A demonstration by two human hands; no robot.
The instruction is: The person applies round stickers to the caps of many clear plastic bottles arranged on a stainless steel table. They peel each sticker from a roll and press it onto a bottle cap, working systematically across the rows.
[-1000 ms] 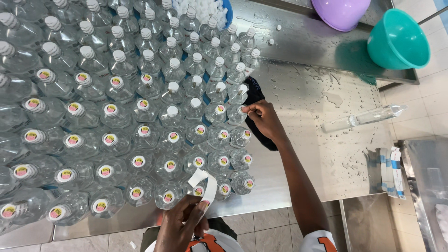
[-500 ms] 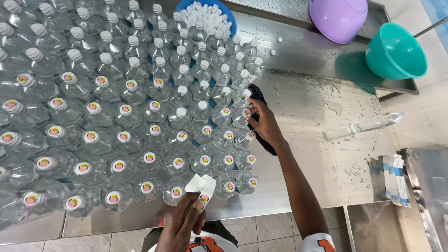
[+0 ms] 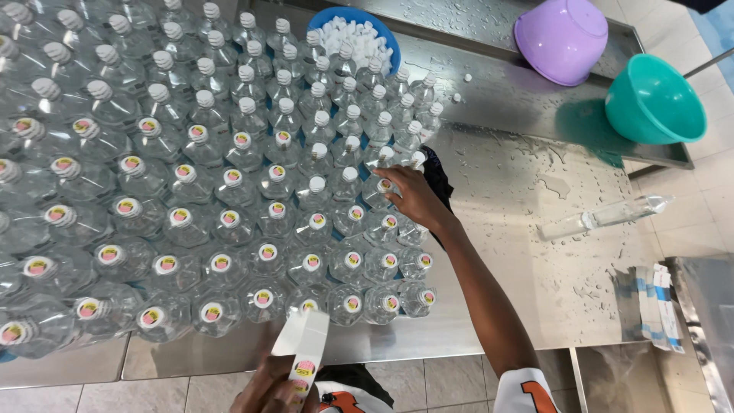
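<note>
Since a moment ago, my right hand [image 3: 413, 197] is sliding from the black cloth [image 3: 437, 180] at the edge of the pack inward onto the bottles, and my left hand [image 3: 279, 386] is lifting the sticker strip a bit higher. Now my right hand is touching the white cap of one bottle [image 3: 381, 186] near the right side of the big bunch, with the fingers curled close around its top. My left hand is pinching a white sticker strip [image 3: 304, 344] with little round pink and yellow stickers on it, low down by the front edge of the desk [image 3: 520, 252].

Clear bottles [image 3: 229, 206] are standing packed together all over the left part of the wet metal desk. Near ones are wearing round stickers on their caps; far ones are showing plain white caps. Behind them, a blue bowl [image 3: 382, 30] is holding loose white caps. A purple bowl [image 3: 562, 38] and a teal bowl [image 3: 654, 99] are sitting upside down at the far right. One bottle lying on its side [image 3: 604, 216] is resting alone, well apart from the others.
</note>
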